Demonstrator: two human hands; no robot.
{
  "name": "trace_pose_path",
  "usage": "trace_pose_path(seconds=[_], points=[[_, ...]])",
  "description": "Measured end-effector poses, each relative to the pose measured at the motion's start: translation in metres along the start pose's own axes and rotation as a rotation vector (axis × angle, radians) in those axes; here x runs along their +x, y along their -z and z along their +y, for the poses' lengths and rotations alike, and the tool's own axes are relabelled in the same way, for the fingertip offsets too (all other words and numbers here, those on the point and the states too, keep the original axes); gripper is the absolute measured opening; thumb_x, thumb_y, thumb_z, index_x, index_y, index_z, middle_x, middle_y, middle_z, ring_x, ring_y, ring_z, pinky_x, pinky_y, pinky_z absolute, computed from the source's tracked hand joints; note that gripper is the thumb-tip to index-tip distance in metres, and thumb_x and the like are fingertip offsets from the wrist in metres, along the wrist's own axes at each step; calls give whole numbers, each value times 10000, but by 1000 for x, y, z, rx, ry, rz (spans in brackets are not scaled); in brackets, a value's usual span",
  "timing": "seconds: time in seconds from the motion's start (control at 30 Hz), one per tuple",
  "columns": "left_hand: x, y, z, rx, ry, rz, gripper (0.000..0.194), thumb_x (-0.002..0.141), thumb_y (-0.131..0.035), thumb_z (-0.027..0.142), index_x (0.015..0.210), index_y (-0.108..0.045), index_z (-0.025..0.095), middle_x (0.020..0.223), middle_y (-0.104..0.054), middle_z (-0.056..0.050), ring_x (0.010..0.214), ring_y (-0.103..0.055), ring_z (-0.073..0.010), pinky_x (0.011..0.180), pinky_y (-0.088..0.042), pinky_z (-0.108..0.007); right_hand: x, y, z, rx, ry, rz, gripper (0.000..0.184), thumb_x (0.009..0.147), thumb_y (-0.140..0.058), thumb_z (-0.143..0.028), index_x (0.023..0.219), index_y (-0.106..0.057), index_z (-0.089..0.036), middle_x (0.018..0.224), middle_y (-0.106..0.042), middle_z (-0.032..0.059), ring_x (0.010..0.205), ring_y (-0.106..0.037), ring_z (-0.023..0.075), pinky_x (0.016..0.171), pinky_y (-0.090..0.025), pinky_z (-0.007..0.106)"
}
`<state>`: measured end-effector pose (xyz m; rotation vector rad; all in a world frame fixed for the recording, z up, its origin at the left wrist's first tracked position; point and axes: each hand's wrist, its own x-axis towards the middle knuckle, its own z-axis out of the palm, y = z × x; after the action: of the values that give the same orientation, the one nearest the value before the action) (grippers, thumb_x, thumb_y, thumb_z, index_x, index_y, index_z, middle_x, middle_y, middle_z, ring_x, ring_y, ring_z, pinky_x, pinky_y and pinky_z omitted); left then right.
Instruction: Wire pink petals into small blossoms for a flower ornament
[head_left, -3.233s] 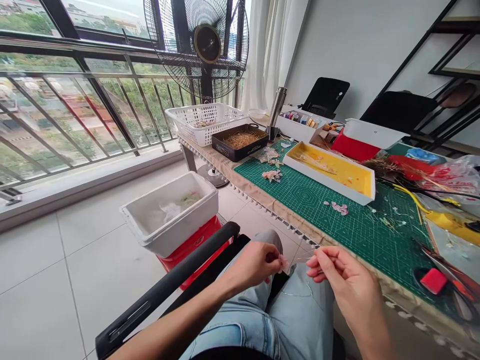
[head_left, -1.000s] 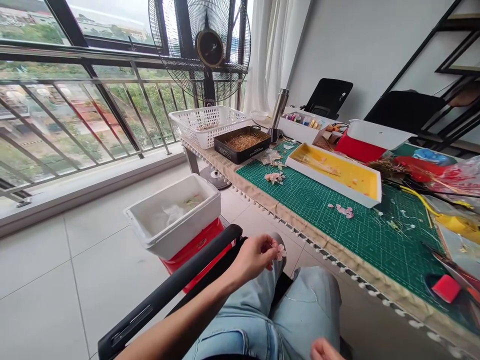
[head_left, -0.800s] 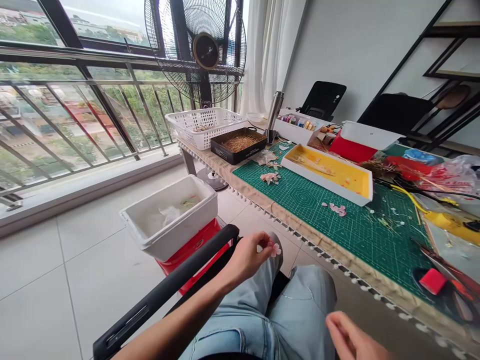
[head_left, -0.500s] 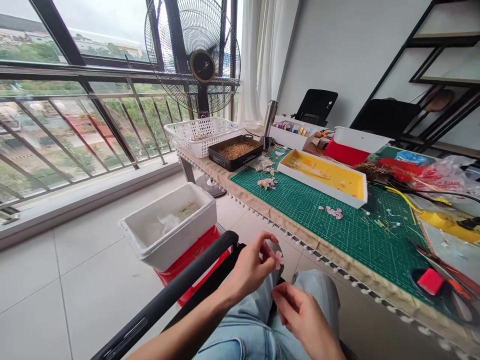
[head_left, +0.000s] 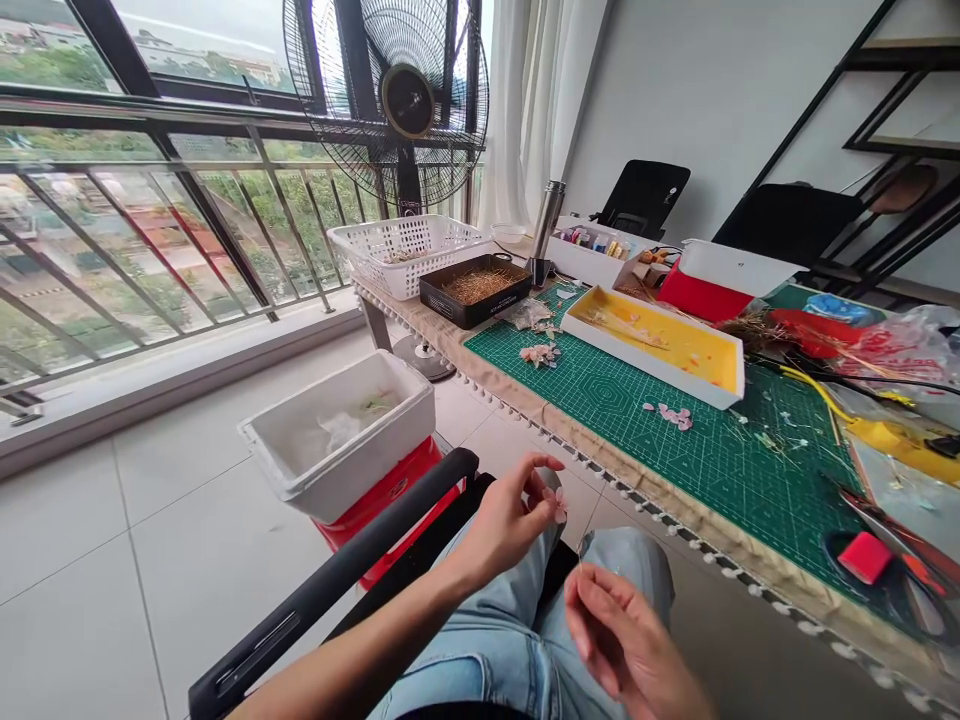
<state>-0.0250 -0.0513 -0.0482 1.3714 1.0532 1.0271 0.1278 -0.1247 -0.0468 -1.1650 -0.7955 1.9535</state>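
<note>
Head view: left hand (head_left: 501, 530) pinches pink flower (head_left: 560, 506) above knees, forefinger raised. Right hand (head_left: 626, 635), just below, has thumb and finger closed on thin strand (head_left: 580, 558). Flower looks very light, soft, easily torn or creased; best held lightly near base, off petal edges. Strand seems springy, likely slips unless pinched at tips.

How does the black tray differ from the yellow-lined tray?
The black tray is dark outside; the yellow-lined tray is white. The black tray looks shorter than the yellow-lined tray. Straw-like bits cover the black tray's floor; the yellow-lined tray shows bare patches. Both are open-topped.
</note>
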Motion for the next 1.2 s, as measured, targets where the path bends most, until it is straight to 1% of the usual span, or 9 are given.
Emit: trace_pose_path(seconds=[0.1, 0.2, 0.3, 0.43, 0.6, 0.73, 0.97, 1.07, 1.2], points=[[1, 3, -2, 114, -15, 27, 286, 861, -535, 264, 1139, -566, 206, 731, -584, 35, 658, -538, -106, 619, -401, -210, -10, 6, -12, 10, 59, 83, 315, 786, -746, -466, 831, -638, -174, 529, -599, -49, 314, -421, 6, 343, -225, 108], [1, 4, -3, 224, -2, 18, 285, 865, -522, 275, 1134, -584, 207, 746, -617, 28, 618, -512, -102, 609, -390, -213, -18, 15, -25, -43, 182, 180, 303, 796, -732, -470, 819, -647, -180, 562, -627, -27, 370, -536, 61, 350, -316, 127], [1, 3, -4, 280, 8, -38, 299, 849, -532, 269, 1136, -594, 211, 746, -629, 29, 611, -517, -107, 608, -389, -219, -17, 19, -34, -162, 327, 269, 267, 809, -726, -441, 821, -670, -180, 678, -701, 23, 515, -637, 111, 429, -439, 155], [0, 4, -5, 236, 17, -136, 317, 846, -541, 294, 1144, -586, 196, 722, -643, 29, 629, -547, -121, 610, -392, -226, -10, 17, -40, -301, 433, 353, 293, 798, -723, -468, 829, -693, -179, 747, -742, 61, 642, -698, 174, 538, -543, 213], [0, 6, -6, 241, 27, -161, 325, 820, -547, 259, 1135, -593, 194, 697, -634, 38, 625, -540, -122, 606, -387, -226, -1, 17, -44, -353, 496, 439, 301, 809, -700, -482, 833, -712, -182, 785, -763, 71, 728, -731, 201, 637, -591, 232], [1, 6, -8, 246, 27, -165, 334, 810, -538, 237, 1137, -591, 198, 699, -643, 39, 621, -542, -123, 613, -393, -228, 3, 22, -40, -463, 500, 420, 328, 835, -662, -508, 864, -710, -185, 843, -774, 80, 778, -742, 214, 729, -611, 261], [3, 5, -9, 180, 72, -146, 346, 810, -560, 262, 1142, -586, 170, 710, -665, 17, 676, -589, -145, 669, -428, -248, 0, 17, -34, -689, 552, 459, 274, 902, -574, -462, 878, -699, -219, 866, -778, 34, 798, -746, 173, 762, -587, 189], [4, 5, -7, 173, 94, -149, 350, 809, -560, 260, 1144, -583, 163, 709, -667, 12, 675, -597, -149, 667, -431, -252, 0, 20, -34, -914, 662, 431, 240, 941, -528, -405, 908, -691, -232, 886, -783, 24, 798, -753, 163, 736, -585, 172], [4, 5, -4, 183, 98, -135, 339, 816, -562, 278, 1135, -585, 167, 714, -654, 15, 653, -585, -141, 638, -424, -242, 2, 18, -31, -1288, 925, 381, 170, 975, -498, -275, 971, -663, -232, 906, -782, 16, 788, -750, 158, 719, -559, 192]])
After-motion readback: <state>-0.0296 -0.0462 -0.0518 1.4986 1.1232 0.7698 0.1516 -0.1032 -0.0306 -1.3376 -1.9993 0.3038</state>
